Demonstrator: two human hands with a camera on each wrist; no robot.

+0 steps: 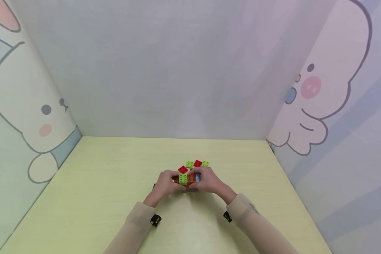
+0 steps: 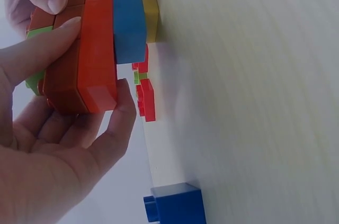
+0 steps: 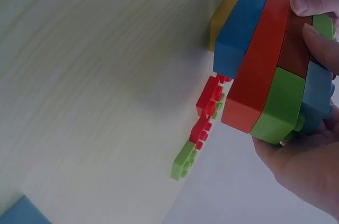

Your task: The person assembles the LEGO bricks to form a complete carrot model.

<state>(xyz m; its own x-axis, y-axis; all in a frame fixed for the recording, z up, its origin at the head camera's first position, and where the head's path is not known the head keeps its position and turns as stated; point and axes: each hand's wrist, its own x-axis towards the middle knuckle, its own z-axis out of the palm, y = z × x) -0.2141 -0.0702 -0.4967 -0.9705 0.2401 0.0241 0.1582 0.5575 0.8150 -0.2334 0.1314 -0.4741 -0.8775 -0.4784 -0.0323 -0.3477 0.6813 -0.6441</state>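
- Brick stack (image 2: 98,38): held between both hands, above the near-middle of the table (image 1: 82,197); whether its base touches the table, I cannot tell.
- Lower part of the stack: yellow brick (image 2: 150,12) lowest, blue brick (image 2: 130,20) on it, long red brick (image 3: 257,70) across that.
- Upper part of the stack: a row of brown bricks (image 2: 63,73) with a green brick (image 3: 278,105) at the right end; over them, among others, a light green brick (image 1: 182,179) and a blue-grey brick (image 3: 316,91).
- Left hand (image 1: 165,183): grips the stack's left end, thumb on a brown brick, a fingertip by the red one.
- Right hand (image 1: 209,180): grips the stack's right end, its thumb near the left thumb on the brown row.
- Beyond the stack: two loose red bricks (image 1: 198,163) and two loose light green bricks (image 1: 205,163) on the table.
- Left of the stack: a dark blue brick (image 2: 183,206), apart from it.
- Farther out beyond the stack: a plain grey wall (image 1: 162,70); to either side, walls with cartoon animals (image 1: 333,46).
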